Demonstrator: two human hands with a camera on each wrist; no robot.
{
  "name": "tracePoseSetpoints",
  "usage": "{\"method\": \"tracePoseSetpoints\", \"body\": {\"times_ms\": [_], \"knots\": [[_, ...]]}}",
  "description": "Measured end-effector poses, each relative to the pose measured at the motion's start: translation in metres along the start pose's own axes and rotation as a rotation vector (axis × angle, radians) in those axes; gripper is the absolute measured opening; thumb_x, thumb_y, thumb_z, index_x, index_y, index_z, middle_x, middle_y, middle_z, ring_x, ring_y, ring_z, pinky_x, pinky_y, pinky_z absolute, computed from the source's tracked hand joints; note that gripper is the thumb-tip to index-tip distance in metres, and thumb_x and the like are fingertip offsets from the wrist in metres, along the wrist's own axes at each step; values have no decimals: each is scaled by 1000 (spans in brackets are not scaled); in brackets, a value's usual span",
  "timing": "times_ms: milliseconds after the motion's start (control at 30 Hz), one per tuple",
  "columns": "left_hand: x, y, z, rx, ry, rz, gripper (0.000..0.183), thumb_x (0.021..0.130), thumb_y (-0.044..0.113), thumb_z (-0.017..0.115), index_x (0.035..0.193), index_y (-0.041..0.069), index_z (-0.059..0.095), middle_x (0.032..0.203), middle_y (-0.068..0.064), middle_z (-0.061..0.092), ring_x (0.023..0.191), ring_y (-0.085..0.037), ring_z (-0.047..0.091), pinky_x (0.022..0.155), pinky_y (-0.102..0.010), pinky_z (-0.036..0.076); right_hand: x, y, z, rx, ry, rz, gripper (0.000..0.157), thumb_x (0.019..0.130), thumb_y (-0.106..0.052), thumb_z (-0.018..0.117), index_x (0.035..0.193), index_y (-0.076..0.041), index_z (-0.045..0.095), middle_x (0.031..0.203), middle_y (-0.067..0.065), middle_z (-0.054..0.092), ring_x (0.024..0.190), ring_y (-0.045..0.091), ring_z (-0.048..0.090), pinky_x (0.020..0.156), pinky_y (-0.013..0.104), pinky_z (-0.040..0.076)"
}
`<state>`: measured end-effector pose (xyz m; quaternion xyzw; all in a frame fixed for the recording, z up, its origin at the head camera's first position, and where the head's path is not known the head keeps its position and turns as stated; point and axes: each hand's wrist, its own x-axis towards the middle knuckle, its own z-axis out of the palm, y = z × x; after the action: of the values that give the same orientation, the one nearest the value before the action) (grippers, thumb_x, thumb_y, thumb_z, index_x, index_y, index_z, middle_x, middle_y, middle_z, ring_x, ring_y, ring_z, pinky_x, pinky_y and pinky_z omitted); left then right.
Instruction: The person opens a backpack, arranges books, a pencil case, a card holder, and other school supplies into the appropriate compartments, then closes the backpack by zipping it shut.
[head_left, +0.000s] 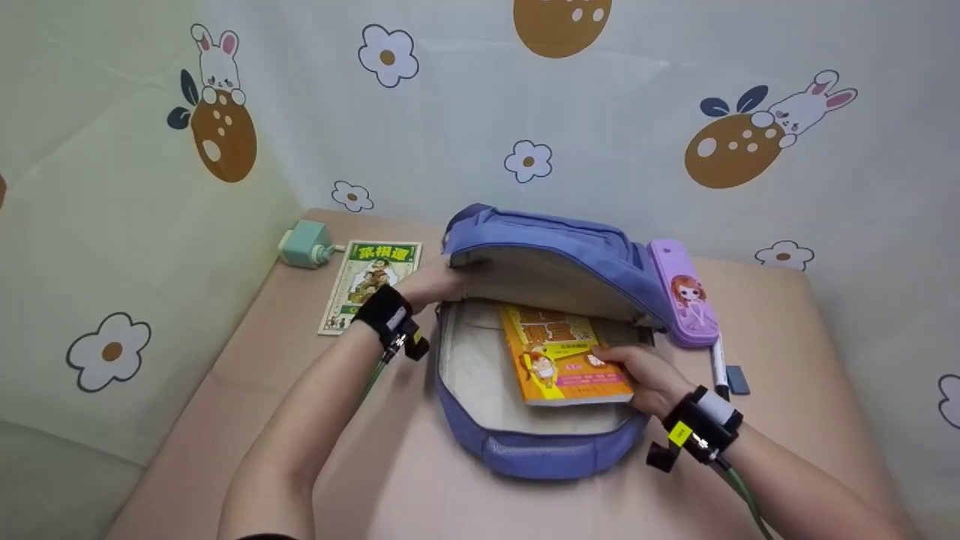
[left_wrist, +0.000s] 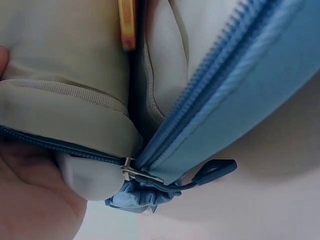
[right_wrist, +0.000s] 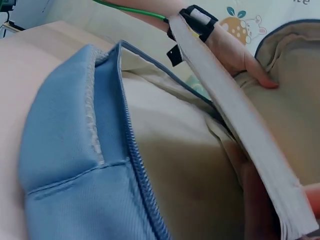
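A blue-purple backpack lies unzipped in the head view, its front flap raised and its pale lining showing. My left hand grips the flap's left edge; in the left wrist view the thumb and palm lie around that edge beside the zipper. An orange and yellow book is tilted in the main compartment. Pinched along its right side, the book is held by my right hand. In the right wrist view the book's page edges stand over the lining.
Left of the backpack are a green-framed booklet and a mint-green device. To the right lie a purple pencil case, a white marker and a small grey-blue block. A printed curtain hangs behind the table.
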<state>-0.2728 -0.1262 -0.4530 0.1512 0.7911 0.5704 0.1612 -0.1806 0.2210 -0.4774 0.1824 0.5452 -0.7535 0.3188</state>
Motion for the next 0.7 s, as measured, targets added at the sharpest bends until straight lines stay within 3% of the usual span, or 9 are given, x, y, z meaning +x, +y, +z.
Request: {"method": "tracePoseSetpoints", "body": {"times_ms": [133,233,467,700], "knots": [[1,-1,-1,-26,-29,5,63,101,40,62,156,20,39,147,-7,45,127,-24,47,101,-37,41,11,-2,8,55,21,-41,48,101,-9,60,139,8,36,107,18,67,91,26,72,85,39,59],[1,-2,-2,-13,-38,13,65,102,41,61,159,22,36,153,-5,42,133,-22,45,110,-38,38,20,-3,12,82,8,-80,47,102,-7,57,141,8,34,108,18,66,91,26,71,85,38,59],[1,-1,-3,-24,-37,0,65,101,42,61,158,19,38,153,-8,44,135,-25,46,113,-43,37,42,-7,21,87,28,-161,26,101,-1,56,123,3,42,102,16,69,87,26,73,83,39,60],[0,0,-2,25,-59,20,72,101,48,58,163,27,27,161,-3,35,142,-22,39,118,-43,29,59,-7,26,46,187,-255,35,94,-3,69,119,1,45,101,15,70,84,26,74,81,40,61]]}}
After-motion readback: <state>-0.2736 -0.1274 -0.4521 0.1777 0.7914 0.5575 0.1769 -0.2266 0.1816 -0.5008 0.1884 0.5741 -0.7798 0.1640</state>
